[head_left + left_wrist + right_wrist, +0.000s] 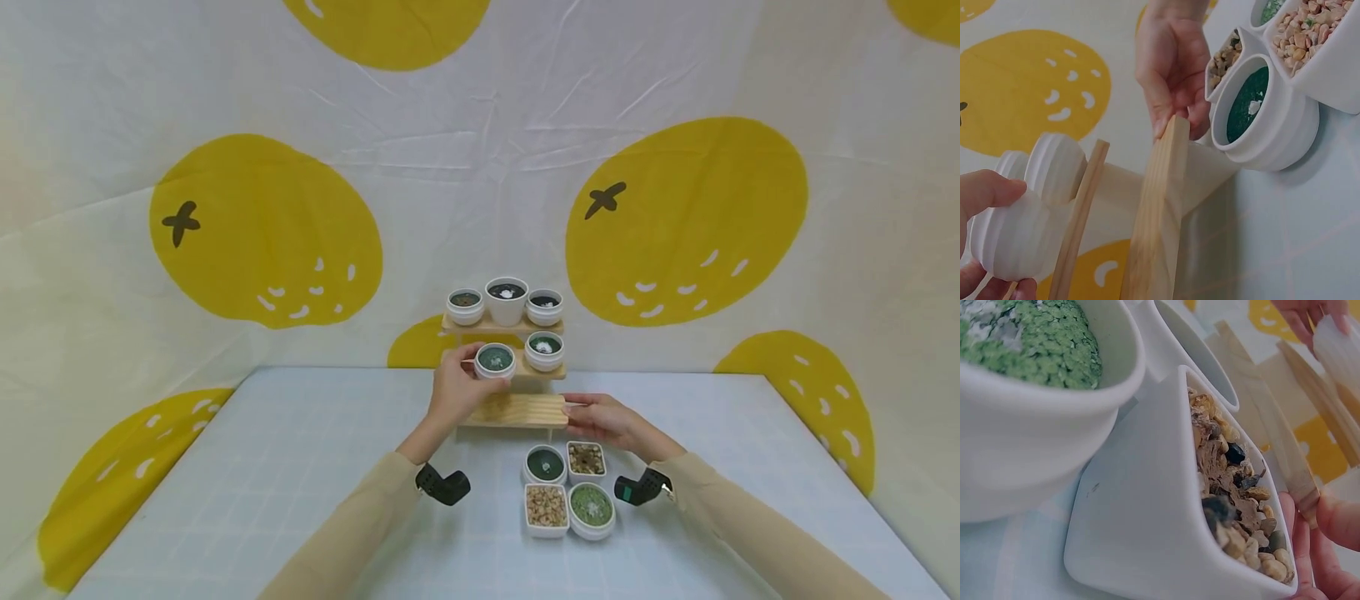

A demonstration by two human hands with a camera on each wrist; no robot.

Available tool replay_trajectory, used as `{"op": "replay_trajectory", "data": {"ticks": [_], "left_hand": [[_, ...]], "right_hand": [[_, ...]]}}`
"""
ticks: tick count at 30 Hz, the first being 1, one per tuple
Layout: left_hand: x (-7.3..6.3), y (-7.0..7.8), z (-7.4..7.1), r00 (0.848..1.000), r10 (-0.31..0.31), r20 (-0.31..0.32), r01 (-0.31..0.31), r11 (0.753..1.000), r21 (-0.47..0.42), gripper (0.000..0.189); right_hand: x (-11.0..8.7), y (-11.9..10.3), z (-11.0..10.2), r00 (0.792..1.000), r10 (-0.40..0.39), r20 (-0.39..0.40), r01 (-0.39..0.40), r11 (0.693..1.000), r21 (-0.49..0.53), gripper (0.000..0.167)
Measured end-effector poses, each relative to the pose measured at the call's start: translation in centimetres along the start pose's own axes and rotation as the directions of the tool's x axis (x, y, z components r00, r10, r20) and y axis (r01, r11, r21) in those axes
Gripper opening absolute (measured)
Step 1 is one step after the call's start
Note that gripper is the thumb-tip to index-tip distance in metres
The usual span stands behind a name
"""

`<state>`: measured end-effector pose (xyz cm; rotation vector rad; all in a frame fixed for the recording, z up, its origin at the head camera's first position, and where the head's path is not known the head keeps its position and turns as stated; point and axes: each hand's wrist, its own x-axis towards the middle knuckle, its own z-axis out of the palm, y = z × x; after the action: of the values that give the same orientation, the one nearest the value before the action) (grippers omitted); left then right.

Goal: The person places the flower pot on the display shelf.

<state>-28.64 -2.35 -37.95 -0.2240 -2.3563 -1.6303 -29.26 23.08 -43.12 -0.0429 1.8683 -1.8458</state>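
Observation:
My left hand (pixel 459 390) grips a small round white pot (pixel 495 362) with dark green filling, at the middle tier of a wooden tiered stand (pixel 517 412). In the left wrist view that ribbed pot (pixel 1010 234) sits between thumb and fingers. My right hand (pixel 603 418) pinches the right end of the stand's lowest shelf (pixel 1159 206), thumb on top and fingers beneath. Another green-filled pot (pixel 544 352) stands on the middle tier, right of the held one. Three white pots line the top tier, the tallest pot (pixel 506 302) in the middle.
In front of the stand, several white pots cluster: a round dark green one (pixel 545 465), a square one with mixed stones (pixel 586 459), a square one with pale pebbles (pixel 547 509) and a round light green one (pixel 592 510). Behind hangs a fruit-patterned cloth (pixel 480 208).

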Motion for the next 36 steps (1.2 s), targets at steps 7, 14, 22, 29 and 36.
{"op": "replay_trajectory", "data": {"ticks": [7, 14, 22, 29, 36], "left_hand": [[0.8, -0.5, 0.3, 1.000, -0.017, -0.014, 0.017, 1.000, 0.010, 0.062], [1.3, -0.9, 0.7, 1.000, -0.002, -0.022, 0.002, 1.000, 0.004, 0.061], [1.5, -0.8, 0.7, 1.000, -0.016, -0.003, 0.016, 1.000, -0.024, 0.067], [1.6, -1.0, 0.8, 1.000, -0.013, 0.017, 0.015, 0.996, -0.092, 0.065], [1.6, -1.2, 0.7, 1.000, -0.005, 0.000, 0.005, 0.994, -0.106, 0.061]], "right_hand": [[0.4, 0.2, -0.1, 1.000, 0.007, -0.007, -0.007, 1.000, 0.012, 0.060], [0.2, 0.3, 0.0, 1.000, 0.003, 0.005, -0.003, 1.000, 0.017, 0.061], [-0.2, 0.0, 0.2, 1.000, 0.006, 0.004, -0.006, 1.000, 0.009, 0.059], [-0.1, -0.1, 0.1, 1.000, 0.015, -0.009, -0.014, 1.000, 0.013, 0.059], [0.0, 0.0, 0.0, 1.000, -0.006, 0.008, 0.006, 1.000, 0.011, 0.059]]}}
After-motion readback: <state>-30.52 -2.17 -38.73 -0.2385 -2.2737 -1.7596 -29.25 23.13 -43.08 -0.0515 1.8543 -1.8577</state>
